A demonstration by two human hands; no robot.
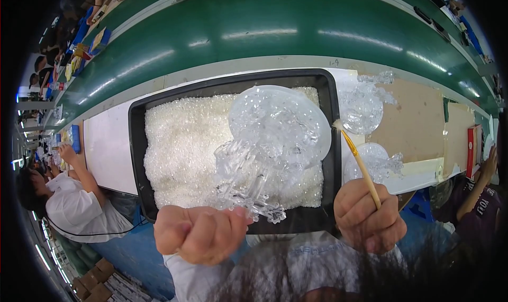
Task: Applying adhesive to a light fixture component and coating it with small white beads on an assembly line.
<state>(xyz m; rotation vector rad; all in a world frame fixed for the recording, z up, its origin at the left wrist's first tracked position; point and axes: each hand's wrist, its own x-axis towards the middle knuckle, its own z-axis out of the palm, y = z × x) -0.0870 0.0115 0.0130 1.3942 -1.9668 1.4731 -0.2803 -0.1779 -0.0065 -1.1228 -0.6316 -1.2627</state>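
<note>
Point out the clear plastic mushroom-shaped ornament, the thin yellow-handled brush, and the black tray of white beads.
clear plastic mushroom-shaped ornament point(280, 123), head view, on its domed cap.
thin yellow-handled brush point(361, 167), head view, mid-handle above the right hand.
black tray of white beads point(135, 143), head view, on its left rim.

Bright overhead glare streaks the belt; edges bend darkly.

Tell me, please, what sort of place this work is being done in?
Most likely a factory assembly line. A long green conveyor belt runs past the bench, other workers sit along it, and a black tray of small clear beads lies before the hands, which hold a clear plastic ornament and a thin brush.
</note>
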